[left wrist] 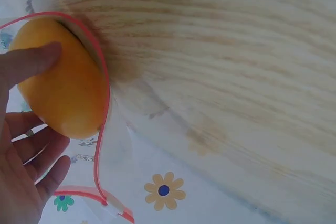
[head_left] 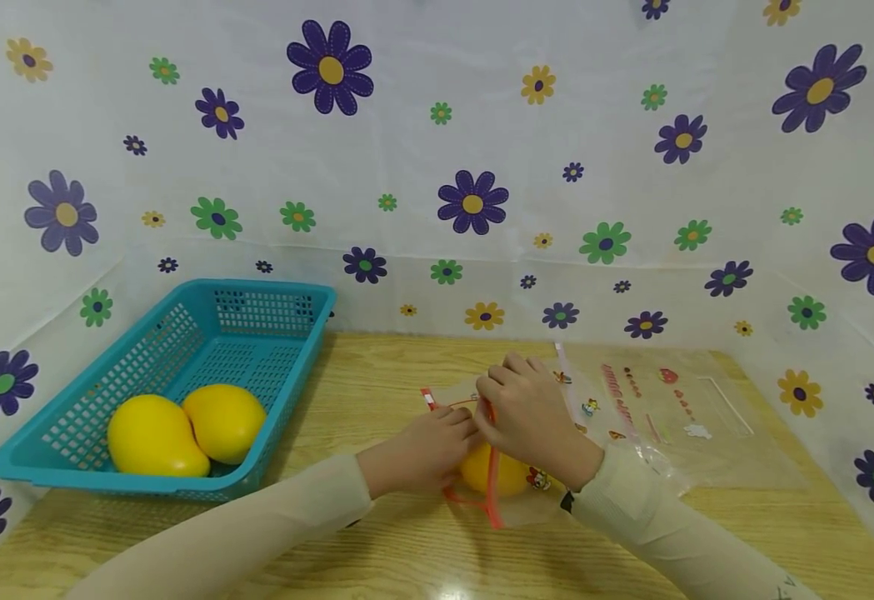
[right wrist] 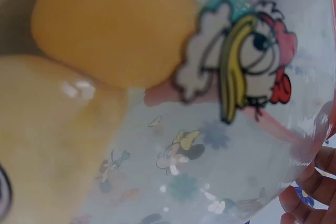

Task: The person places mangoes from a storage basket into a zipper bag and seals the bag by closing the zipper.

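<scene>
A clear plastic bag (head_left: 493, 487) with red edging and cartoon prints sits near the table's middle. My left hand (head_left: 423, 450) is at its mouth, holding a yellow mango (left wrist: 76, 90); in the left wrist view the thumb lies on the fruit and the fingers are beneath it, within the red rim. My right hand (head_left: 532, 417) pinches the bag's upper edge. Through the printed plastic in the right wrist view, one mango (right wrist: 113, 30) shows beside another yellow mango (right wrist: 47, 140). The right fingertips (right wrist: 312, 187) are at the bag's edge there.
On the left stands a blue-green basket (head_left: 287, 400) with two mangoes (head_left: 155, 437) in it. Another clear printed bag (head_left: 729, 450) lies flat on the wood-grain table (head_left: 377, 362) at right. A flower-printed sheet (head_left: 407, 125) surrounds the back and sides.
</scene>
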The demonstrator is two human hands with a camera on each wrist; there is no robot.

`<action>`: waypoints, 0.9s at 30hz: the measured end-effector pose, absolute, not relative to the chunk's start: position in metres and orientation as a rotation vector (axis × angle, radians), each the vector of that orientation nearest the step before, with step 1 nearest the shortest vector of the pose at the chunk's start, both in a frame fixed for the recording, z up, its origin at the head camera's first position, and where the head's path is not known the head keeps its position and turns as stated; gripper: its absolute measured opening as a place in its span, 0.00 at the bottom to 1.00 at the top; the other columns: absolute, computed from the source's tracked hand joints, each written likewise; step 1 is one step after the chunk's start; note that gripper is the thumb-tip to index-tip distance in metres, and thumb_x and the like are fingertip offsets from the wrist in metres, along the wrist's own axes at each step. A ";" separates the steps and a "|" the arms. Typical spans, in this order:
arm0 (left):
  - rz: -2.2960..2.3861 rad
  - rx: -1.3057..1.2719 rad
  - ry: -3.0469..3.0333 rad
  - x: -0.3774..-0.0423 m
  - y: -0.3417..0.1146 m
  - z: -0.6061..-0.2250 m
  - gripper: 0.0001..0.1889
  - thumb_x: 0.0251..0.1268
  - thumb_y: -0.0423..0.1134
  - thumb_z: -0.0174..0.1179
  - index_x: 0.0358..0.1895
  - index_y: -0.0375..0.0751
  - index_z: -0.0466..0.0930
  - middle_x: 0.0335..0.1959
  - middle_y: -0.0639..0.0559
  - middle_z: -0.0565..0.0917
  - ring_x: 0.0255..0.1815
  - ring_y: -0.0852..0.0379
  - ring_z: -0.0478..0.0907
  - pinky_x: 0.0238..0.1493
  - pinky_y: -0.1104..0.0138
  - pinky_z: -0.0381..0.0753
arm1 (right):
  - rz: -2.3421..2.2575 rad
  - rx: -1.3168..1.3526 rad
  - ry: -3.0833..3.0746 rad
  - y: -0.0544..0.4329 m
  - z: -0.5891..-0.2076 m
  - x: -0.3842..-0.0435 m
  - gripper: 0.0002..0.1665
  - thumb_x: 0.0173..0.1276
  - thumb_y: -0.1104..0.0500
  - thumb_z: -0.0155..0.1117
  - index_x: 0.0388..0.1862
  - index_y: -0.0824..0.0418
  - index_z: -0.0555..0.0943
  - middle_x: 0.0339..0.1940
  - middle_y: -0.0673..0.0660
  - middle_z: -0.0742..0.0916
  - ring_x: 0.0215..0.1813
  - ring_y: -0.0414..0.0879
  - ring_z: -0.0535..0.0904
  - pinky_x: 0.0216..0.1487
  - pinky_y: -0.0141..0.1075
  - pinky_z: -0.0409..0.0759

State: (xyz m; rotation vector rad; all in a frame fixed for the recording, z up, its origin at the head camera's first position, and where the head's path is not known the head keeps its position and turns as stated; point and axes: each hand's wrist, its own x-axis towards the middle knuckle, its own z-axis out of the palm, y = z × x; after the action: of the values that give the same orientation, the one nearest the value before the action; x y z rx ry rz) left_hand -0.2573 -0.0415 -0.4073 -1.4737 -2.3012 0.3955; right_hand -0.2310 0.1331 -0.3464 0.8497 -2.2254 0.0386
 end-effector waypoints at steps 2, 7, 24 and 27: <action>0.436 -1.439 -2.290 -0.257 -0.039 -0.407 0.30 0.54 0.48 0.62 0.62 0.44 0.70 0.50 0.55 0.79 0.50 0.57 0.73 0.48 0.68 0.72 | 0.040 0.850 -2.222 0.133 -0.346 -0.231 0.04 0.52 0.58 0.64 0.22 0.57 0.80 0.22 0.51 0.83 0.29 0.46 0.71 0.32 0.36 0.70; 0.501 -1.374 -2.287 -0.260 -0.034 -0.405 0.29 0.53 0.51 0.63 0.60 0.46 0.72 0.48 0.56 0.79 0.48 0.57 0.73 0.49 0.68 0.72 | 0.039 0.842 -2.228 0.134 -0.347 -0.232 0.05 0.51 0.57 0.65 0.22 0.57 0.80 0.23 0.51 0.83 0.30 0.46 0.72 0.33 0.37 0.71; 0.422 -1.314 -2.080 -0.257 -0.045 -0.409 0.09 0.58 0.45 0.62 0.39 0.49 0.76 0.30 0.59 0.77 0.28 0.60 0.71 0.34 0.71 0.72 | 0.052 0.840 -2.245 0.136 -0.347 -0.230 0.04 0.52 0.58 0.64 0.22 0.57 0.80 0.22 0.50 0.82 0.30 0.46 0.71 0.34 0.37 0.70; 0.459 -1.287 -2.070 -0.258 -0.044 -0.410 0.11 0.58 0.45 0.62 0.42 0.49 0.76 0.28 0.59 0.76 0.27 0.61 0.70 0.31 0.72 0.71 | 0.049 0.850 -2.236 0.135 -0.347 -0.230 0.04 0.52 0.58 0.64 0.22 0.57 0.80 0.22 0.50 0.82 0.30 0.46 0.71 0.33 0.36 0.69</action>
State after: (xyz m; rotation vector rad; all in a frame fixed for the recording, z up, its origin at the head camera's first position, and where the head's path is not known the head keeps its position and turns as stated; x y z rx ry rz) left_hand -0.2579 -0.0436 -0.4101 -1.2866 -2.0701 0.4592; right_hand -0.2304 0.1354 -0.3469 0.8498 -2.2363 0.0489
